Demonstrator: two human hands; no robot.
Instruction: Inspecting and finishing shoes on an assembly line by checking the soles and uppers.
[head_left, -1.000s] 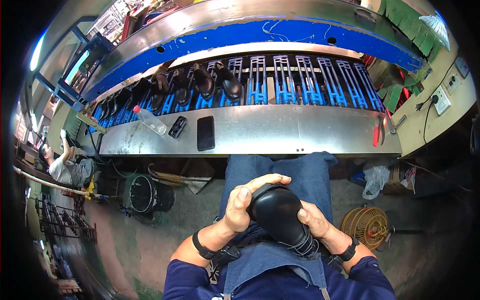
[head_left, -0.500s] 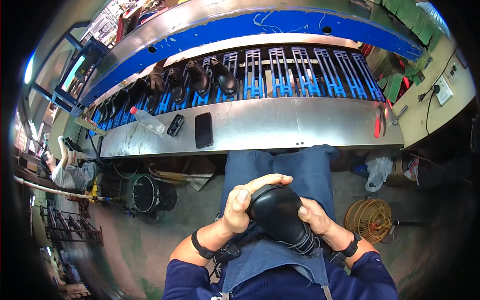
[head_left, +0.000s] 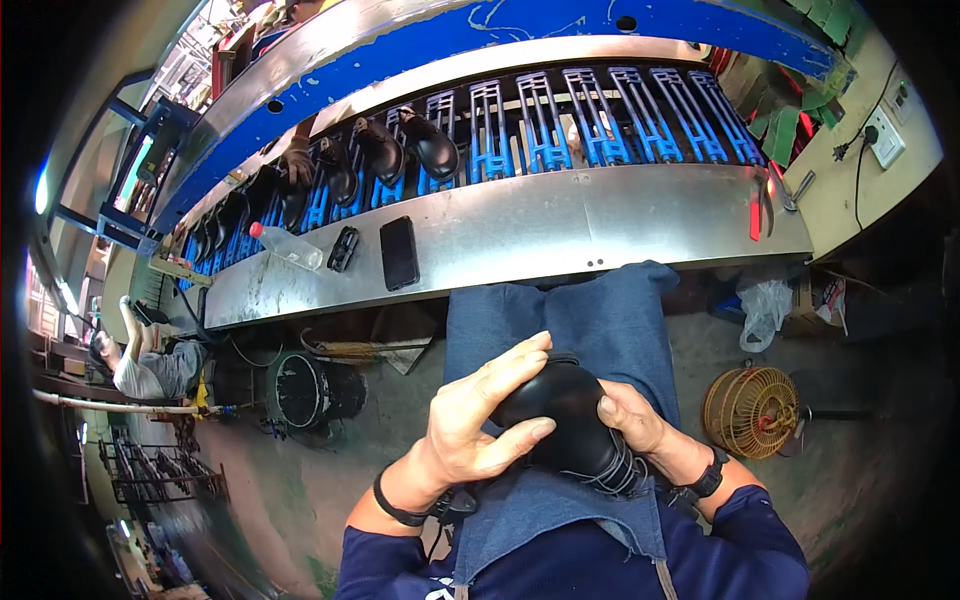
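A black leather lace-up shoe is held above my lap, its smooth toe pointing away from me and its loosened thin laces toward my body. My left hand lies along its left side, fingers stretched past the toe and thumb across the upper, with the toe between them. On the other side my right hand grips the shoe, the thumb pressed on the upper and the other fingers hidden beneath. The sole cannot be seen.
Beyond my knees runs a metal bench bearing a phone, a small black object, a plastic bottle and red-handled pliers. Behind it, black shoes sit on a blue rack conveyor; a co-worker's gloved hand touches one.
My left hand has loosened from its curled hold; its fingers are now straighter and its thumb has moved onto the upper. The shoe has tilted slightly, and the view has shifted.
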